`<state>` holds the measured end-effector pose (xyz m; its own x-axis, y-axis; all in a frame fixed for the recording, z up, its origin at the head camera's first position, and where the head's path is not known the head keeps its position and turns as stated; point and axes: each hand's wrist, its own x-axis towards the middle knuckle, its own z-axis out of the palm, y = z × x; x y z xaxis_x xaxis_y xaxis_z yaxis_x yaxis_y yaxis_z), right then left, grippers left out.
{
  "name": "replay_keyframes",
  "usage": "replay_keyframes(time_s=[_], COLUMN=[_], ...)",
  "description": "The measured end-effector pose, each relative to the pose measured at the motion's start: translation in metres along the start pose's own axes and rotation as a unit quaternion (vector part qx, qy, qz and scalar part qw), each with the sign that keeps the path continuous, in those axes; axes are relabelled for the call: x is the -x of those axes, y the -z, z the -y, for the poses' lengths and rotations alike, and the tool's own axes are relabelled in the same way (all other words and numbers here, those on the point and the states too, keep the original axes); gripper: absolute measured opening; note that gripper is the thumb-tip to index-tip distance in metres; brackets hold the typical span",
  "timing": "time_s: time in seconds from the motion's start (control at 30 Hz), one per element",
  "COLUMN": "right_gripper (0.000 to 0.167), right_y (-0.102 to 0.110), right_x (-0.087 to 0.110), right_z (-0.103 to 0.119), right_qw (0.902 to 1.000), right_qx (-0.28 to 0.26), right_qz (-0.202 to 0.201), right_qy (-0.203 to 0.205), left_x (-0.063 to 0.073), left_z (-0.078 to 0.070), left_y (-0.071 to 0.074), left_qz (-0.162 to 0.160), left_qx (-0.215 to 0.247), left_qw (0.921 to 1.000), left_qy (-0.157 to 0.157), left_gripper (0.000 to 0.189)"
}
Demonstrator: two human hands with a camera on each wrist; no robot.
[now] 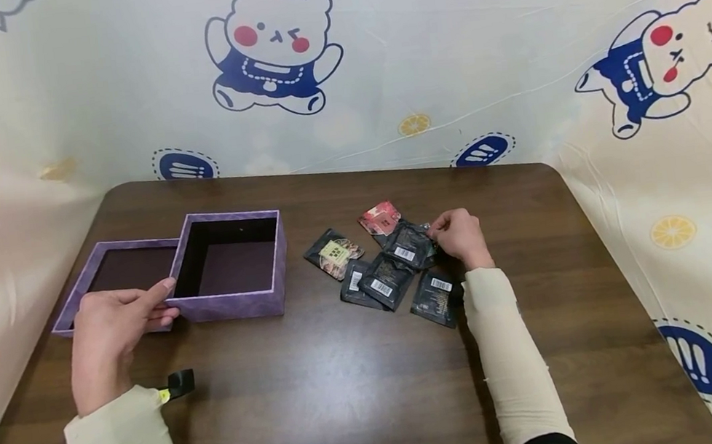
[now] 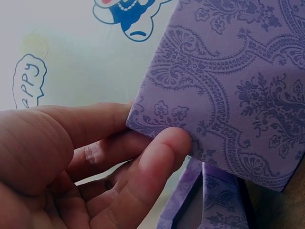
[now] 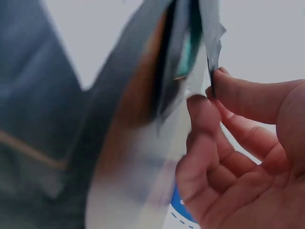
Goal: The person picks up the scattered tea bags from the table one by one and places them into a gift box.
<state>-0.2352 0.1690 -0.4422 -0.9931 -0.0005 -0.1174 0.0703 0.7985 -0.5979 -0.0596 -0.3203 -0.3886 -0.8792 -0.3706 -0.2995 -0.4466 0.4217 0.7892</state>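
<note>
An open purple patterned box (image 1: 227,308) stands at the left of the table, its dark inside showing. My left hand (image 1: 113,319) pinches its near left corner between thumb and fingers; the left wrist view shows the thumb (image 2: 167,150) on the floral wall. At the right, my right hand (image 1: 459,236) pinches the edge of a dark sachet (image 3: 209,38) by the pile, largely hidden in the head view. Around it lie several dark sachets (image 1: 385,282) with barcode labels, a red sachet (image 1: 380,219) and a black one with a yellow-green label (image 1: 335,254).
Left of the box, partly behind my left hand, lies a shallow purple lid (image 1: 78,283), inner side up. All of this is on a brown wooden table (image 1: 324,401). A cloth printed with bears (image 1: 272,41) hangs behind and at both sides.
</note>
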Motion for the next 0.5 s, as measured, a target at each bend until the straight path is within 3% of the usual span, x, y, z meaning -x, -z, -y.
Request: replay_keyframes(time_s=[0.1,0.2,0.33,0.5], right_gripper=[0.013,0.014,0.014,0.016], right_y=[0.003,0.009,0.016,0.020], right_x=[0.002,0.004,0.007,0.009], right_z=[-0.002,-0.002,-0.001,0.001], right_qw=[0.9989,0.9934,0.9743,0.9542], right_qx=[-0.046,-0.114,-0.219,-0.288], right_qz=[-0.006,0.012,0.043,0.043], right_qy=[0.003,-0.003,-0.029,-0.067], left_x=[0.000,0.000,0.002,0.002], left_z=[0.000,-0.001,0.000,0.000], left_y=[0.000,0.000,0.000,0.000], left_qz=[0.002,0.002,0.001,0.003], left_qx=[0.002,-0.004,-0.010,-0.010], left_qw=[1.0000,1.0000,0.9999,0.9999], left_qy=[0.002,0.001,-0.007,-0.013], left_gripper=[0.073,0.074,0.073,0.072])
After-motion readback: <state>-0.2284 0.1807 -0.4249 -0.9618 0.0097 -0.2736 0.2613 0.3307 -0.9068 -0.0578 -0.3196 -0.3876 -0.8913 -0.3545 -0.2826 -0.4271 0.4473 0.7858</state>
